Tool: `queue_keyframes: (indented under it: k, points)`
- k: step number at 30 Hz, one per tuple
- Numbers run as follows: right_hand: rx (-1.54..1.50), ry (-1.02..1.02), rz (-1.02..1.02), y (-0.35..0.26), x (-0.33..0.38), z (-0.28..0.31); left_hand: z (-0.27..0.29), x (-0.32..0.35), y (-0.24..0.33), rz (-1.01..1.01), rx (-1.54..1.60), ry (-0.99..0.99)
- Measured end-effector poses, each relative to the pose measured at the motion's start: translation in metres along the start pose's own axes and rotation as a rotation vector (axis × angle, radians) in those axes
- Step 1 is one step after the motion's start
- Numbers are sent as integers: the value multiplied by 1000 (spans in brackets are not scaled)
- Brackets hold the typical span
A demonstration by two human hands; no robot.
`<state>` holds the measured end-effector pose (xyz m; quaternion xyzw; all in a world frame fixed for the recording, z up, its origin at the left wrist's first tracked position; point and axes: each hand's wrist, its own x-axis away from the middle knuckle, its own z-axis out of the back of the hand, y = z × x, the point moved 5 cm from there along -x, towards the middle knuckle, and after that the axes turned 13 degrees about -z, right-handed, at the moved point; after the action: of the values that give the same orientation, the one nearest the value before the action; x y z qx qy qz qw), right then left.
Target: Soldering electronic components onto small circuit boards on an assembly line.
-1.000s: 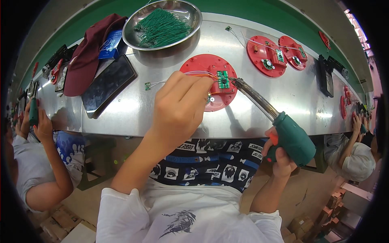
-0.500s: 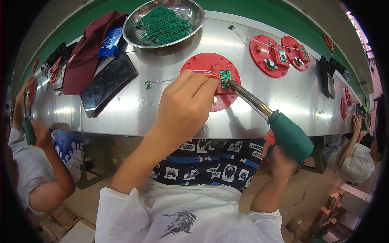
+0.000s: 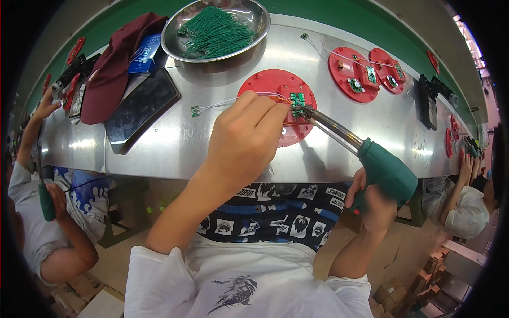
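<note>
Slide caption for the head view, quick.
Right hand holds a green soldering gun, tip at a circuit board on a red disc, left hand near wires.

A person wears a white short-sleeved T-shirt [image 3: 286,275] with a dark, fine-lined graphic [image 3: 236,293] on the front, its left sleeve [image 3: 159,278] and right sleeve [image 3: 350,290] loose near the elbows. Black patterned cloth [image 3: 268,218] covering the lap shows pale picture squares, white lettering and blue strips. The left hand [image 3: 245,135] and right hand [image 3: 379,208] are bare.
</note>
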<state>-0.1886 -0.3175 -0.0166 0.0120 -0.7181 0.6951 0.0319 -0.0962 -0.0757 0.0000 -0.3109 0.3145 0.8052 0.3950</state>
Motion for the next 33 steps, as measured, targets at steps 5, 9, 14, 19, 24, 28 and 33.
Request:
queue_keyframes:
  k: [5,9,14,19,24,28,33]
  points:
    - [-44,103,117,-6,2,8,-1,1,0,3,9,-6]
    - [-61,144,196,-12,-2,18,0,1,-1,-20,-7,-2]
    - [-65,266,195,-21,-28,29,-3,3,-1,-76,-67,13]
    - [-224,279,121,-14,-61,39,1,0,2,1,-8,-22]
    - [-360,301,60,-4,-59,50,0,0,1,11,-19,-39]
    - [-409,322,31,-3,-60,51,-1,-1,0,2,-35,-25]
    - [-433,349,33,-1,-60,54,1,-3,2,-2,-62,-10]
